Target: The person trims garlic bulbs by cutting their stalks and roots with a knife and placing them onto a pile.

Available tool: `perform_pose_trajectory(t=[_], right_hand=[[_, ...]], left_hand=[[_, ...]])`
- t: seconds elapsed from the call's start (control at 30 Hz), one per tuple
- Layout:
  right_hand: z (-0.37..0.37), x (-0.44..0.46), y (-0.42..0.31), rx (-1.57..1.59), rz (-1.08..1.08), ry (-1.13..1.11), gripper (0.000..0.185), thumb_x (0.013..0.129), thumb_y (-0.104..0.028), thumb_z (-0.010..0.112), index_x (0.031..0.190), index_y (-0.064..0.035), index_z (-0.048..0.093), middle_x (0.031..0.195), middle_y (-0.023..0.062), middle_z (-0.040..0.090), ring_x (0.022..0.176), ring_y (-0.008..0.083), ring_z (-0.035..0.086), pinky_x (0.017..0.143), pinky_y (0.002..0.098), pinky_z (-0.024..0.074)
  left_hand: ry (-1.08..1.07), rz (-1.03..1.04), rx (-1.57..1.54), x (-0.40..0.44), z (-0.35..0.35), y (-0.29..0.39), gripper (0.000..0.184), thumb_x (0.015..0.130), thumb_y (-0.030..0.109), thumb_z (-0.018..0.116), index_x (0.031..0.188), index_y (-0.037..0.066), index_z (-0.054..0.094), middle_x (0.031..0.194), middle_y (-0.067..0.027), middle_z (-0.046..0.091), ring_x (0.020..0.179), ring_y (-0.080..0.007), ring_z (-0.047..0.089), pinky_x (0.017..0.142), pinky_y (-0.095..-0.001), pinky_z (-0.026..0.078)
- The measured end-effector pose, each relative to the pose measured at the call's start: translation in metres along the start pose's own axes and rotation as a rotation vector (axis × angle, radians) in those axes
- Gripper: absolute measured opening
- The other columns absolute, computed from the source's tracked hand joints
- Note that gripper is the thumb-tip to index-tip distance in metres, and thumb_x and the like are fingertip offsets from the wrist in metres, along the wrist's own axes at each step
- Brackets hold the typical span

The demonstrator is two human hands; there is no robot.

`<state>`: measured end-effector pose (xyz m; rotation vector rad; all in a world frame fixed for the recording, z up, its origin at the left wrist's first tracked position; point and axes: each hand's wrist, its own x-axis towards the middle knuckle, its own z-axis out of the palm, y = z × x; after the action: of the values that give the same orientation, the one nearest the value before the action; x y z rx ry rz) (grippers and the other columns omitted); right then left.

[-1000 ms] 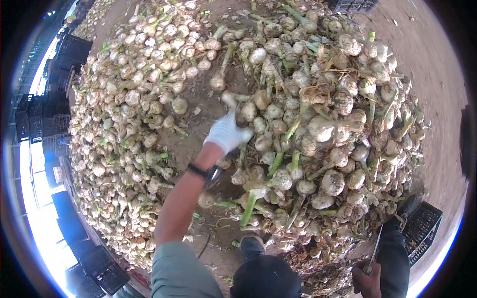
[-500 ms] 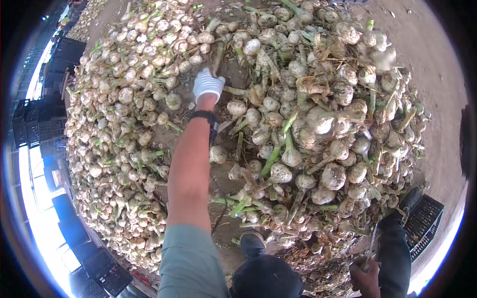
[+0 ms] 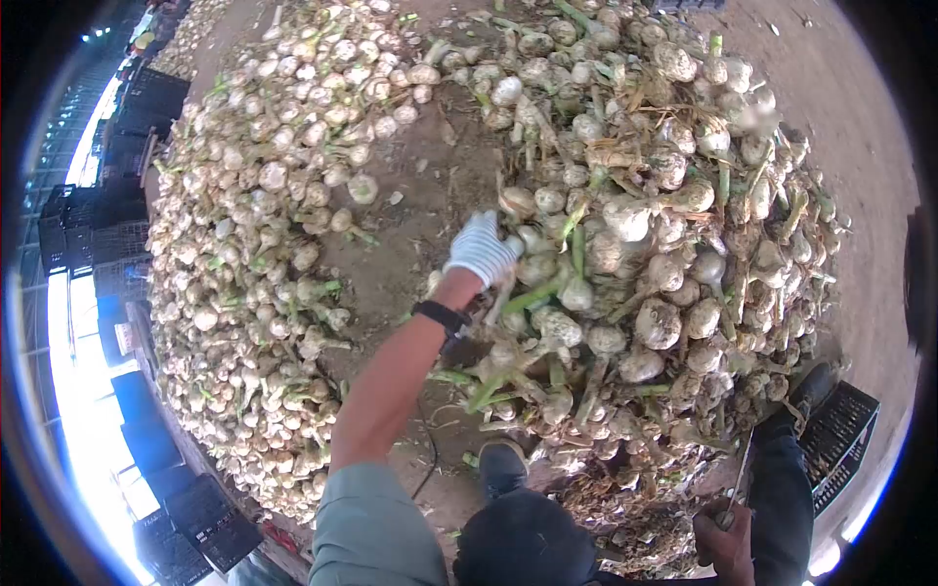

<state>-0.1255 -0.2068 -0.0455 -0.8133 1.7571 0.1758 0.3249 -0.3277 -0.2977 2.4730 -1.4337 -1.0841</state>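
Note:
My left hand [image 3: 484, 249], in a white striped glove, reaches down at the near-left edge of a heap of garlic with stems [image 3: 657, 322]. Its fingers are curled in among the bulbs, and whatever they grip is hidden beneath the glove. A dark watch [image 3: 445, 317] is on that wrist. At the lower right, my bare right hand [image 3: 723, 542] is closed round the handle of a knife [image 3: 744, 467], whose thin blade points upward beside my dark trouser leg. Bulbs in the right heap carry green and dry stalks and are dusted with soil.
A wide spread of garlic bulbs [image 3: 259, 293] covers the left side, with a strip of bare soil [image 3: 396, 234] between it and the heap. A black crate [image 3: 838, 444] stands at the right beside my shoe. More dark crates [image 3: 210, 523] line the left.
My left hand has moved toward me and to the right, from the far end of the soil strip to the heap's edge. My right hand with the knife stays about where it was.

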Motion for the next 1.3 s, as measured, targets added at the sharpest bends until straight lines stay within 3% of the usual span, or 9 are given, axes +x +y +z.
perform_pose_trajectory(t=[0.23,0.37,0.57,0.63,0.83,1.0,1.1,1.23,1.3], right_hand=[[0.002,-0.005,-0.006,0.028,-0.057,-0.044,0.013,0.076,-0.013,0.062,0.076,-0.0003,0.057,0.050,0.0020,0.049,0.037,0.0098,0.045,0.035,0.0254,0.0332],[0.005,0.006,0.005,0.058,0.050,-0.007,0.009,0.076,-0.011,0.062,0.077,-0.0028,0.058,0.052,0.0001,0.049,0.040,0.0090,0.045,0.037,0.0253,0.0330],[-0.004,0.027,0.027,-0.198,-0.199,-0.093,0.008,0.077,-0.012,0.061,0.073,-0.0065,0.057,0.056,-0.0009,0.051,0.044,0.0083,0.047,0.040,0.0249,0.0342],[0.009,0.022,0.003,0.019,0.101,0.060,0.011,0.076,-0.012,0.061,0.067,-0.0067,0.056,0.056,-0.0008,0.050,0.043,0.0086,0.047,0.040,0.0250,0.0345],[-0.001,0.036,0.028,-0.224,-0.018,0.035,0.012,0.078,-0.018,0.065,0.078,-0.0058,0.061,0.055,-0.0002,0.053,0.041,0.0086,0.047,0.038,0.0264,0.0364],[0.009,0.025,-0.040,-0.304,0.135,0.016,0.021,0.079,-0.025,0.070,0.085,-0.0052,0.066,0.059,0.0016,0.058,0.048,0.0086,0.052,0.044,0.0275,0.0410],[0.002,0.034,0.011,-0.238,0.167,0.040,0.022,0.079,-0.025,0.069,0.090,-0.0061,0.068,0.057,0.0024,0.059,0.050,0.0085,0.054,0.044,0.0270,0.0413],[0.008,0.028,-0.011,-0.291,0.121,0.021,0.022,0.080,-0.029,0.069,0.092,-0.0104,0.070,0.056,0.0019,0.060,0.049,0.0126,0.056,0.045,0.0269,0.0434],[0.015,0.026,-0.026,0.060,0.220,0.042,0.009,0.076,-0.012,0.062,0.071,-0.0057,0.057,0.050,-0.0001,0.048,0.040,0.0094,0.045,0.035,0.0267,0.0331]], left_hand=[[-0.054,0.093,0.073,-0.028,-0.033,-0.024,0.059,0.081,0.041,0.062,0.121,-0.002,0.057,0.119,-0.0286,0.058,0.111,-0.0404,0.056,0.098,-0.0393,0.044],[0.578,0.209,0.191,0.068,-0.074,-0.053,0.050,0.082,0.037,0.058,0.121,0.005,0.059,0.124,-0.0237,0.057,0.114,-0.0394,0.054,0.099,-0.0407,0.043],[0.322,-0.069,0.134,0.155,-0.129,-0.032,0.063,0.082,0.040,0.062,0.132,0.003,0.051,0.124,-0.0205,0.059,0.118,-0.0334,0.054,0.101,-0.0372,0.042],[0.400,-0.094,0.312,0.172,-0.129,-0.030,0.064,0.082,0.041,0.061,0.133,0.004,0.050,0.125,-0.0203,0.058,0.120,-0.0332,0.052,0.102,-0.0374,0.042],[0.450,-0.020,0.113,0.141,-0.098,-0.022,0.033,0.079,0.033,0.058,0.096,0.007,0.069,0.100,-0.0248,0.065,0.097,-0.0390,0.062,0.088,-0.0418,0.049],[0.734,0.062,-0.141,0.125,-0.086,-0.055,0.044,0.079,0.023,0.066,0.118,0.004,0.059,0.110,-0.0189,0.065,0.099,-0.0340,0.063,0.090,-0.0388,0.048],[0.743,0.203,-0.017,0.160,-0.108,-0.040,0.061,0.076,0.023,0.069,0.131,0.006,0.049,0.123,-0.0203,0.059,0.112,-0.0338,0.057,0.098,-0.0398,0.044],[0.392,0.009,0.218,0.191,-0.104,-0.019,0.078,0.074,0.035,0.072,0.139,0.002,0.041,0.138,-0.0252,0.045,0.127,-0.0367,0.046,0.104,-0.0370,0.039],[0.353,-0.121,0.193,0.179,-0.108,0.000,0.081,0.075,0.039,0.072,0.140,0.003,0.040,0.142,-0.0241,0.041,0.129,-0.0357,0.043,0.106,-0.0365,0.038]])
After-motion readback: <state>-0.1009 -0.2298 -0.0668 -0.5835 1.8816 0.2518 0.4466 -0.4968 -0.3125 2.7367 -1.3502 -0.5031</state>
